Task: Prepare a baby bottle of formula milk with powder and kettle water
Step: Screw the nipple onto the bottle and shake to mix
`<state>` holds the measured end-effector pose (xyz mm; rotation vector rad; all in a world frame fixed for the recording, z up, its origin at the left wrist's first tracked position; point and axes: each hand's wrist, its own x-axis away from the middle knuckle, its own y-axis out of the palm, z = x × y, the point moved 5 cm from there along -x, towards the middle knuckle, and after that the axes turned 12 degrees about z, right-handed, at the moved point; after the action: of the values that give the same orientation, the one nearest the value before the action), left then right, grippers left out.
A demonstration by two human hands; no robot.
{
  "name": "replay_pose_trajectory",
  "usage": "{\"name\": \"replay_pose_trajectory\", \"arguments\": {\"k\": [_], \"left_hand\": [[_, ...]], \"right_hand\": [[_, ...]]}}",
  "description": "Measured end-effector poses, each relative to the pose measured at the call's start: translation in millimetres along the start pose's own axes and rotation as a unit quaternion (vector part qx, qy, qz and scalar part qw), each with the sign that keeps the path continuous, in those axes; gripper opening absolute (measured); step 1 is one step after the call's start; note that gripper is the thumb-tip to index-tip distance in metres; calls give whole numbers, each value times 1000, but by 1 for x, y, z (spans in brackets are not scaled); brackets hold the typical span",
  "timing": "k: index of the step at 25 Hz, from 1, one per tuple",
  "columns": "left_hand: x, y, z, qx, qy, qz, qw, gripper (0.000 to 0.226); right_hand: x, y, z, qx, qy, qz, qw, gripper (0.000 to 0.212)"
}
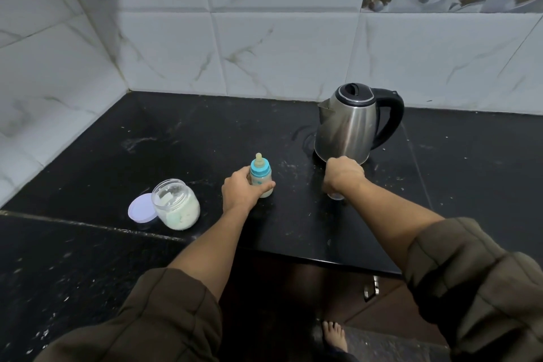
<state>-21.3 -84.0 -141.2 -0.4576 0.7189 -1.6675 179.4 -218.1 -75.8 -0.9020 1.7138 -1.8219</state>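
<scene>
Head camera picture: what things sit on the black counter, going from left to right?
Round lilac plastic lid, clear jar of pale powder, small baby bottle with blue collar, shiny steel kettle with black handle.

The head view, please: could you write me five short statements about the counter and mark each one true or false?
1. The left hand grips the baby bottle. True.
2. The powder jar is closed. False: its lid lies on the counter beside it.
3. A teat sits on the baby bottle. True.
4. The right hand holds the handle of the kettle. False: it curls round a small clear object on the counter in front of the kettle.
5. The kettle lies on its side. False: it stands upright.
</scene>
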Motion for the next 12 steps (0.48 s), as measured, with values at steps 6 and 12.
{"name": "replay_pose_trajectory", "arguments": {"k": [6, 12], "left_hand": [[2, -10, 7, -3, -6, -17, 1000, 89], [-2, -12, 8, 40, -18, -67, 997, 81]], "right_hand": [[-16, -76, -75, -168, -122, 125, 970, 40], [-6, -88, -128, -124, -264, 111, 950, 54]]}}
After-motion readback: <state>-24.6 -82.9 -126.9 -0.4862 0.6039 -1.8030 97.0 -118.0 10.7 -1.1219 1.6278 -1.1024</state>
